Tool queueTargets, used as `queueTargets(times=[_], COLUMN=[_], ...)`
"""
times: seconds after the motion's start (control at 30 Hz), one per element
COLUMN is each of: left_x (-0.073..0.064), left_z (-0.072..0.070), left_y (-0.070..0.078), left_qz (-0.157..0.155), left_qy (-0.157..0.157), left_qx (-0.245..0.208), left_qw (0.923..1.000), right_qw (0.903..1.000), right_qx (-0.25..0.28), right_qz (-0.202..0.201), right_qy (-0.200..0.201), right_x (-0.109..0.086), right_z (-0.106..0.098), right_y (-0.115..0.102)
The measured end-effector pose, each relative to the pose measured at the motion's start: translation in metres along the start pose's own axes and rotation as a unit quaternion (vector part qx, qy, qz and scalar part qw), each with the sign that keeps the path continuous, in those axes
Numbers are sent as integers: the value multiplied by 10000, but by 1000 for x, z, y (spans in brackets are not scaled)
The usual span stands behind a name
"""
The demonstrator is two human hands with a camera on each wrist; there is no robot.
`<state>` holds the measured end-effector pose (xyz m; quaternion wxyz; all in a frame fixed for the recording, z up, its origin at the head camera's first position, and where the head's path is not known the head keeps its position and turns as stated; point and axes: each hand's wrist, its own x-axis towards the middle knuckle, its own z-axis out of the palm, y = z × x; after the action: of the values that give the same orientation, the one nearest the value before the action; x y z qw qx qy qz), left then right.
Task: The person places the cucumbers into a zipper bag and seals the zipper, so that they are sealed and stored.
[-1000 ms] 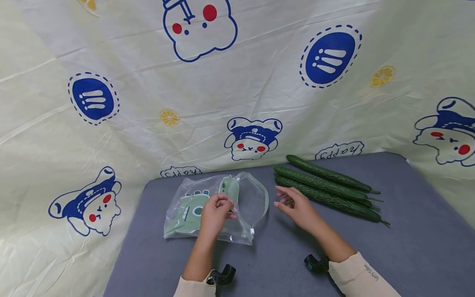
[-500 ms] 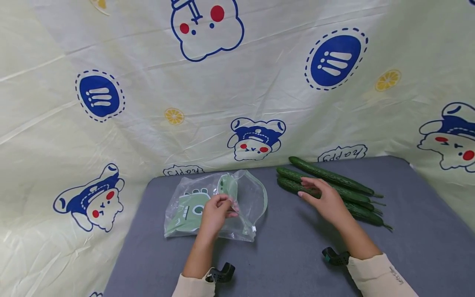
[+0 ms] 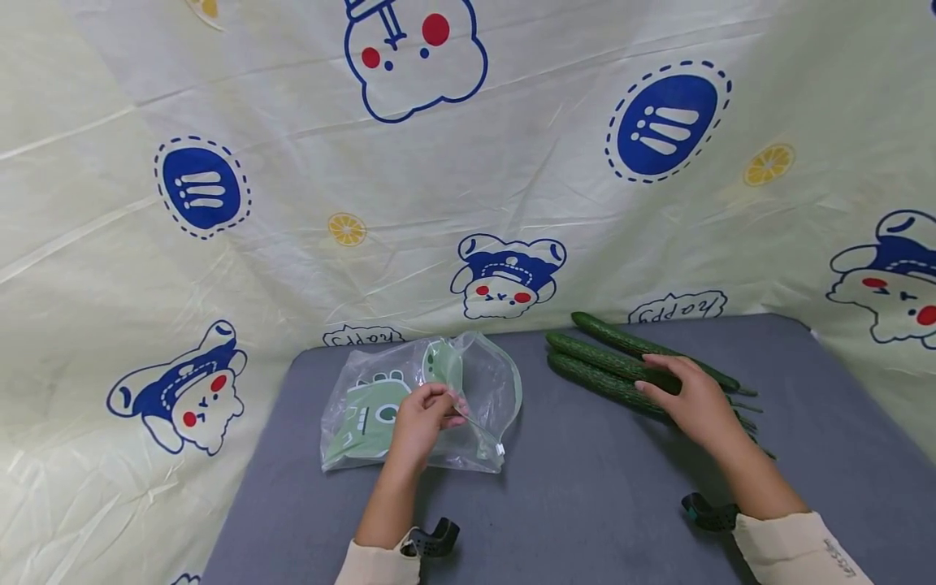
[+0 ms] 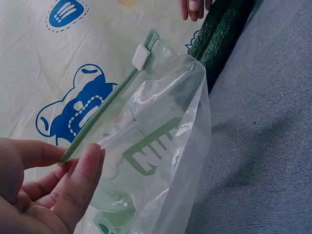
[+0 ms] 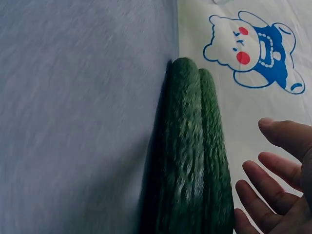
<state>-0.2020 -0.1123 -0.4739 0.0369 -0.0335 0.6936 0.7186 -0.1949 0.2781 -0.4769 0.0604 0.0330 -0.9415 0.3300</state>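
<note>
A clear plastic slider zip bag (image 3: 369,426) with green cartoon print lies to the left on the table. My left hand (image 3: 420,422) pinches its green zip edge between thumb and fingers, and the mouth gapes to the right. In the left wrist view, a white slider (image 4: 140,57) sits near one end of that zip. Several long dark green cucumbers (image 3: 595,378) lie together at the right. Above their stem half is my right hand (image 3: 695,402), thumb and fingers spread apart. The right wrist view shows those fingers (image 5: 265,200) beside the cucumbers, holding nothing; contact cannot be told.
A grey cloth covers the table (image 3: 578,504). Behind it hangs a pale curtain (image 3: 409,179) with blue cartoon prints, meeting the table's back edge close behind the cucumbers and bag. Black wrist cameras (image 3: 709,513) are worn on both wrists.
My right hand has moved right from beside the bag's mouth to over the cucumbers. My left hand keeps its pinch on the bag, almost unmoved.
</note>
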Motion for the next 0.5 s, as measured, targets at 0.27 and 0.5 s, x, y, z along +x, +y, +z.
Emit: queueTargets(times=[0.27,0.5], left_x=[0,1], left_z=[-1,-2], left_y=[-1,-3], left_qz=[-4,-8], left_qy=[-27,-42], left_qx=[-45,-80], left_qw=[10000,10000], right_qw=[9994,9995], right_qx=[-245,-304], right_qz=[-101,110], right_qy=[238,-5], right_x=[-1,0], right_z=[-5,-8], right_y=[20,31])
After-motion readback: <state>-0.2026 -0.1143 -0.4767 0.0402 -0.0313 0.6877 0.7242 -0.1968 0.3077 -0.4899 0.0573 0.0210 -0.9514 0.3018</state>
